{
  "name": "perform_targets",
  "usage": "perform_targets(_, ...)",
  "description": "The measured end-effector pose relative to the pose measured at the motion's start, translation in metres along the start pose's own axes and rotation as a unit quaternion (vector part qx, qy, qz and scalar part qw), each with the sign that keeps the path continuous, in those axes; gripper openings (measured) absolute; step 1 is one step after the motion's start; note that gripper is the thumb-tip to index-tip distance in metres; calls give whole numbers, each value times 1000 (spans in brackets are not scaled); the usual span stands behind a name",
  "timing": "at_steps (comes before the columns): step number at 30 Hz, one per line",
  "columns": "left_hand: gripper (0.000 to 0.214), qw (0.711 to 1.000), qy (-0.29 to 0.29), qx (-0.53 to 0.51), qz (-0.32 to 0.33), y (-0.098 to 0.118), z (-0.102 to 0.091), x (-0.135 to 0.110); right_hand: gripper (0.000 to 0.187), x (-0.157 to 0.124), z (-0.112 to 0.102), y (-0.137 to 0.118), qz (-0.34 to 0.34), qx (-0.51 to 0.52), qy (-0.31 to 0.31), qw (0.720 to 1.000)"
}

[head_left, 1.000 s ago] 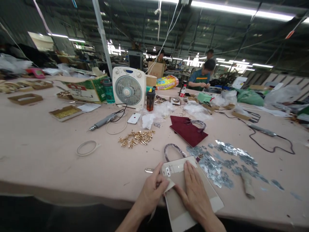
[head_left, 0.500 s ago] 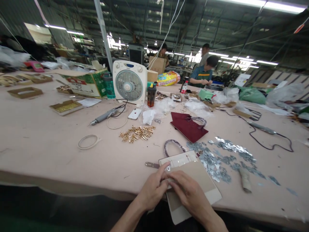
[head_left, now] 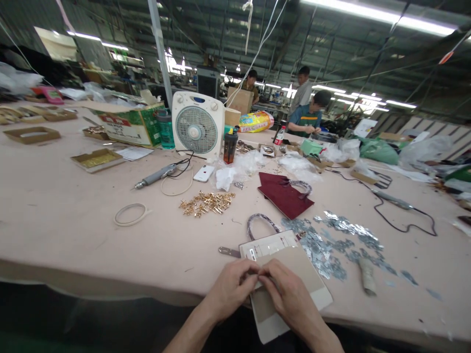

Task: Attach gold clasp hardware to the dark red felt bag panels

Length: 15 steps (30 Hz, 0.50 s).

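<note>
A beige bag panel [head_left: 311,272] with a wrapped handle [head_left: 259,217] and a dark strap [head_left: 228,251] lies at the table's front edge, partly overhanging it. Above its left half, my left hand [head_left: 235,282] has thumb and forefinger pinched together. Right beside it, my right hand [head_left: 285,284] is pinched too, fingertips meeting the left ones. Whatever sits between the fingertips is too small to make out. A small metal plate [head_left: 252,253] shows on the panel just beyond my fingers. Silvery metal plates [head_left: 324,252] are scattered to the right of the panel.
Gold-coloured fittings [head_left: 206,203] lie heaped beyond my hands, near a maroon bag piece [head_left: 285,195]. An electric screwdriver [head_left: 156,175], a tape roll [head_left: 130,214] and a phone [head_left: 203,173] lie leftward. A box fan [head_left: 197,125] stands behind. A co-worker [head_left: 305,117] sits across the table.
My left forefinger, stretched over the panel before, has drawn back into a pinch, uncovering the small metal plate. The view has shifted slightly.
</note>
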State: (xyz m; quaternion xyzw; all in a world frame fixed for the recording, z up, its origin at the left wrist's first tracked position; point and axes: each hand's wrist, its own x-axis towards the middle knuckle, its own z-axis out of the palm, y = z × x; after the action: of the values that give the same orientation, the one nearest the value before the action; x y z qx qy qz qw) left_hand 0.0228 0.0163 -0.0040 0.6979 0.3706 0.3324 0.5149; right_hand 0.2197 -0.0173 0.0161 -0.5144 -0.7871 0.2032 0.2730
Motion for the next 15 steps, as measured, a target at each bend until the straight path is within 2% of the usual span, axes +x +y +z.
perform_targets(2, 18, 1000, 8, 6, 2, 1, -1, 2, 17, -1, 0, 1, -5, 0, 5, 1000)
perform_targets(9, 21, 1000, 2, 12, -7, 0, -2, 0, 17, -4, -2, 2, -3, 48, -8, 999)
perform_targets(11, 21, 999, -1, -17, -28, -4, -1, 0, 17, -5, 2, 3, -8, 65, -4, 998)
perform_targets(15, 23, 990, -1, -115, -86, -13, 1, 1, 19, -6, 14, 7, -37, 81, 43, 995)
